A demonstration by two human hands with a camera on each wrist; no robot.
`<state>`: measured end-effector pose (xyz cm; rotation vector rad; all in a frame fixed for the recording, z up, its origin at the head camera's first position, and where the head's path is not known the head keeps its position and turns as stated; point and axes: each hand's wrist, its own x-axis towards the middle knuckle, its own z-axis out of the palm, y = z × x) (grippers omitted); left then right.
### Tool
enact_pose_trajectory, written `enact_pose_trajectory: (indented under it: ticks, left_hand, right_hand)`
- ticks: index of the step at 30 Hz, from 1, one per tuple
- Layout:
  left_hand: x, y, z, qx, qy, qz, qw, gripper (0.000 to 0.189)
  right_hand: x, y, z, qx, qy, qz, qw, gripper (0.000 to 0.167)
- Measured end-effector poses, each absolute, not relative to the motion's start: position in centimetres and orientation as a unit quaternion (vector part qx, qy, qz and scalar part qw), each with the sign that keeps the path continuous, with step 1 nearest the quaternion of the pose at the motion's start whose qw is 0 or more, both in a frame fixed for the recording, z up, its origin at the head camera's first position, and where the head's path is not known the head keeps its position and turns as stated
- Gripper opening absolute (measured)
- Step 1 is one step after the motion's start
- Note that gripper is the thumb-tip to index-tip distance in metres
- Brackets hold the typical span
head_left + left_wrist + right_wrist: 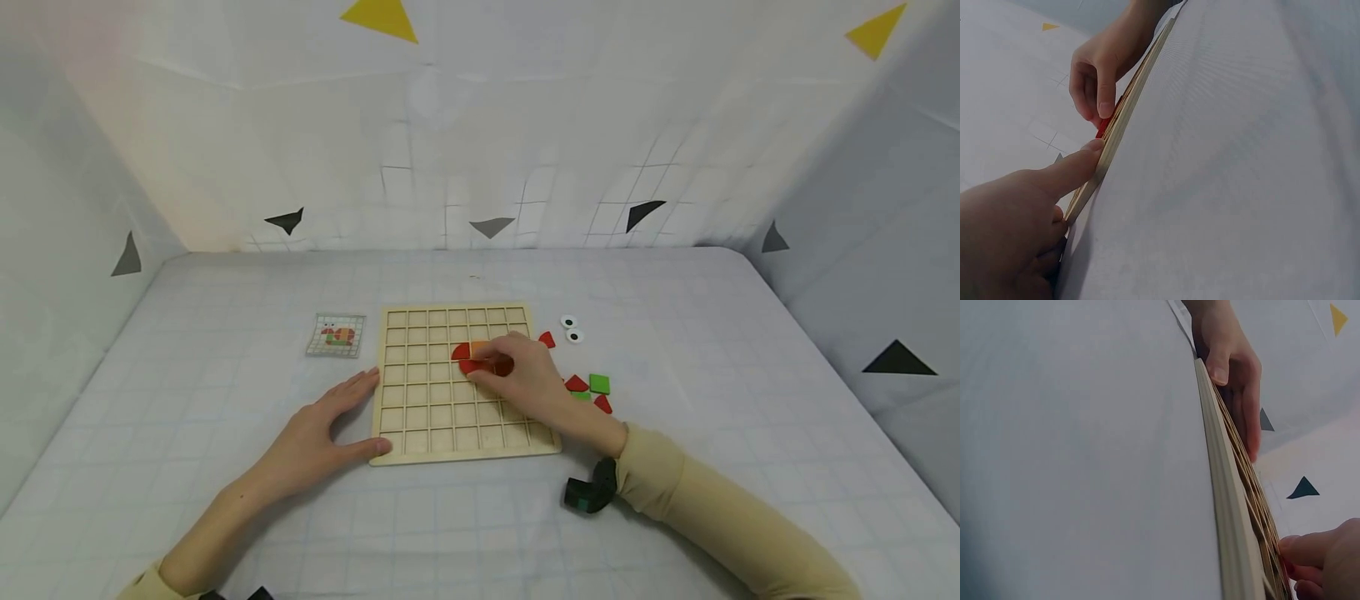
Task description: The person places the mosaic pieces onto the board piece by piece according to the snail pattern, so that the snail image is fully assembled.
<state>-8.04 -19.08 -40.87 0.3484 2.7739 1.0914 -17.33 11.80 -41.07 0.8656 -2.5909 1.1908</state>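
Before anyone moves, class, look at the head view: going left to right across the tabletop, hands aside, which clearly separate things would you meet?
Picture card → wooden board → pair of eyes → green square.

Pale board (1225,500) edge-on, left grip (1233,359) at its far end, right grip (1329,557) nearer.

A wooden grid board (440,417) is being carried by a white table (480,525) marked with faint lines. Left of the board, a small picture card (335,335) is being borne; right of it, two eye discs (574,336), red pieces (576,383) and green pieces (599,383) are being supported.
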Motion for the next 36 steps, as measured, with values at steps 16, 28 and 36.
enact_pose_trajectory:
  ticks: [16,28,36]
  left_hand:
    - [-7.97,-19.10,-40.74,0.114,0.922,0.364,0.070,0.095]
    - [-7.98,-19.11,-40.72,0.116,0.922,0.362,0.069,0.095]
    - [-8.02,-19.11,-40.77,0.118,0.922,0.362,0.068,0.094]
  right_hand:
    - [-17.45,11.33,-41.73,0.342,-0.845,0.398,0.106,0.023]
    - [-17.30,11.25,-41.50,0.341,-0.849,0.387,0.113,0.022]
    - [-17.30,11.28,-41.40,0.344,-0.848,0.388,0.113,0.020]
